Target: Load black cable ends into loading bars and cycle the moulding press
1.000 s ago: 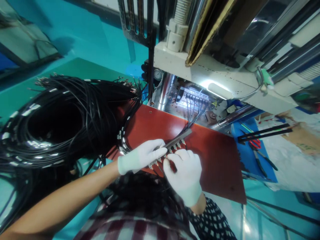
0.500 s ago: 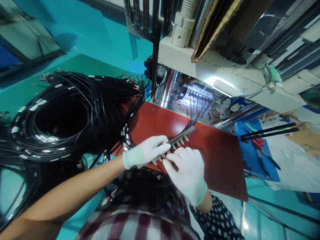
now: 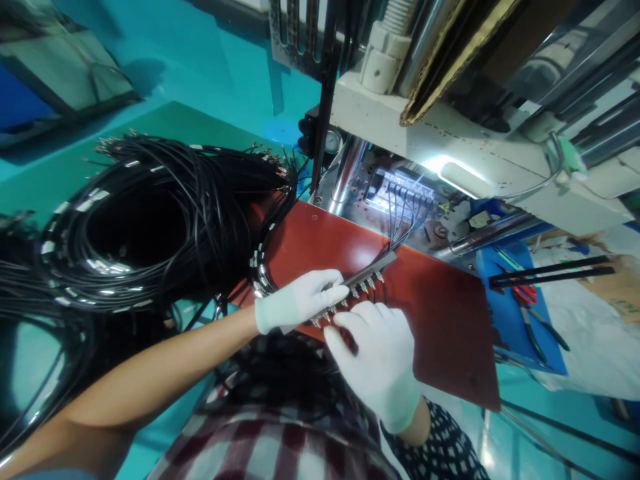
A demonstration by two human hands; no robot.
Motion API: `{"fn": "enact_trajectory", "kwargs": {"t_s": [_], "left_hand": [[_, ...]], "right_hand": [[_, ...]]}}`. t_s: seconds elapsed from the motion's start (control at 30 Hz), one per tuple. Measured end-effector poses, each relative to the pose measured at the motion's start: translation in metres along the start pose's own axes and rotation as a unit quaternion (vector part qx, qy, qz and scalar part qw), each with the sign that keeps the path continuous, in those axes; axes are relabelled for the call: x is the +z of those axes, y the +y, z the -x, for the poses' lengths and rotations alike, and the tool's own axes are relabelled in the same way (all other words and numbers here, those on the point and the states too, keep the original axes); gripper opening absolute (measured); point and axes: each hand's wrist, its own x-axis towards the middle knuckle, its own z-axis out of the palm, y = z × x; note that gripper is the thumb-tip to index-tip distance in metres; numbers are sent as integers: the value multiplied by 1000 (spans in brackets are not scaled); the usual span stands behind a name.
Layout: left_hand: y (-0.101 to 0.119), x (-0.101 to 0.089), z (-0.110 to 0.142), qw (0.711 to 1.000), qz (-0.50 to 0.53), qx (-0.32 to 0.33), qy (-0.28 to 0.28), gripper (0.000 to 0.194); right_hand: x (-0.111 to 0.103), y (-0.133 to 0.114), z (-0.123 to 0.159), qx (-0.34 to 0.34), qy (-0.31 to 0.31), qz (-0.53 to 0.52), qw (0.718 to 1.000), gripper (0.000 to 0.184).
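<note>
My left hand (image 3: 313, 297), in a white glove, is closed on a long grey metal bar (image 3: 371, 271). A row of small metal cable connectors (image 3: 363, 287) sticks out along the bar's near side. My right hand (image 3: 377, 357), gloved too, is just below the bar with its fingers curled. Its thumb and forefinger come close together by the connectors at the bar's lower end; what lies between them is too small to make out. Thin black cables (image 3: 390, 248) run beside the bar's far end toward the lit press bed.
A press (image 3: 415, 133) stands ahead, with a lit mould (image 3: 400, 190) and cables on its bed. The red-brown board (image 3: 450, 333) lies under my hands. Coiled black cables (image 3: 215, 220) are piled at left. Pliers (image 3: 533, 327) lie on a blue surface (image 3: 553, 333) at right.
The whole view has shifted slightly, so the scene sits farther right. My left hand still holds the bar. My right hand has moved a little down from the connectors near the bar's middle.
</note>
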Motion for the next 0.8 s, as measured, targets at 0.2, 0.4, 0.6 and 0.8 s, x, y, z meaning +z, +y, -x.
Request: {"fn": "enact_trajectory", "kwargs": {"t_s": [0.2,0.4,0.6,0.8], "left_hand": [[0,1,1,1000,26,-11,5,40],[-2,2,0,999,39,-4,16,39],[-2,2,0,999,45,-6,14,40],[3,2,2,1000,-4,2,18,41]], "right_hand": [[18,-5,0,-23,42,47,998,19],[11,-9,6,-31,23,30,999,11],[27,-15,10,-41,31,48,998,16],[11,-6,3,-39,30,4,999,16]]}}
